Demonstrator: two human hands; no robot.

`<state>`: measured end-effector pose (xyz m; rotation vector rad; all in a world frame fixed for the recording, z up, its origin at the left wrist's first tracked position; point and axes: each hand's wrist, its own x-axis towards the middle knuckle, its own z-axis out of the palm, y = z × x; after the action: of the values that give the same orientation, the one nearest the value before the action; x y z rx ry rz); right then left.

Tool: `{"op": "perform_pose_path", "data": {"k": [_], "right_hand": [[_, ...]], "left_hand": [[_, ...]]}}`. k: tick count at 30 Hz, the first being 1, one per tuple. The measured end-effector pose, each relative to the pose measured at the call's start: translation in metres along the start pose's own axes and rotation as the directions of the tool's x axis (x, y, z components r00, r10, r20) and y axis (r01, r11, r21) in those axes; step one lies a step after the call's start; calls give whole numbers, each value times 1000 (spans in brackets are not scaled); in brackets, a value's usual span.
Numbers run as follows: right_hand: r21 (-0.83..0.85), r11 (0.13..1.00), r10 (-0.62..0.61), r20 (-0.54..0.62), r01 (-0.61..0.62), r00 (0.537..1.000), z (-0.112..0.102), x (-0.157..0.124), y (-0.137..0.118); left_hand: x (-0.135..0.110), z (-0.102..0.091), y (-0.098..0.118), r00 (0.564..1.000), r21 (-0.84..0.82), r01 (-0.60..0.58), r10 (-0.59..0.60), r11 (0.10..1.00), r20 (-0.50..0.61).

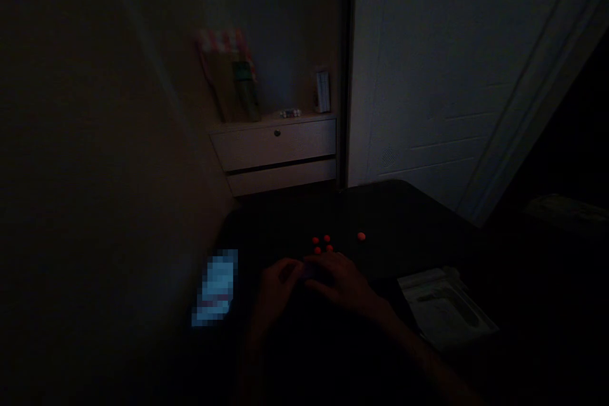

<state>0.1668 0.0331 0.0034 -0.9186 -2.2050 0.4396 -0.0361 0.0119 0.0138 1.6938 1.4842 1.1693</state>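
Dots (327, 238), four small red ones, sit on the dark tabletop (399, 216), just on the far side of the right hand (340, 276). They look round, with no long side. The left hand (277, 280) is farther from them. One lone dot (361, 236) lies to their right. The fingers of both hands bend inward, but I can't tell if they grip anything. A dim purple patch (307, 271) between the hands is too dark to name. On the left, a bright thing (217, 288) is blurred into squares.
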Motion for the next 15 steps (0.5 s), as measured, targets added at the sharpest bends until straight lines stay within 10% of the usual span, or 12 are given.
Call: {"op": "perform_pose_path", "data": {"k": [9, 15], "right_hand": [[-151, 988, 28, 64, -18, 998, 2, -1, 1], [103, 992, 89, -161, -73, 983, 2, 0, 1]], "left_hand": [[5, 3, -17, 989, -2, -32, 32, 999, -144], [10, 4, -14, 978, 73, -49, 63, 996, -198]]}}
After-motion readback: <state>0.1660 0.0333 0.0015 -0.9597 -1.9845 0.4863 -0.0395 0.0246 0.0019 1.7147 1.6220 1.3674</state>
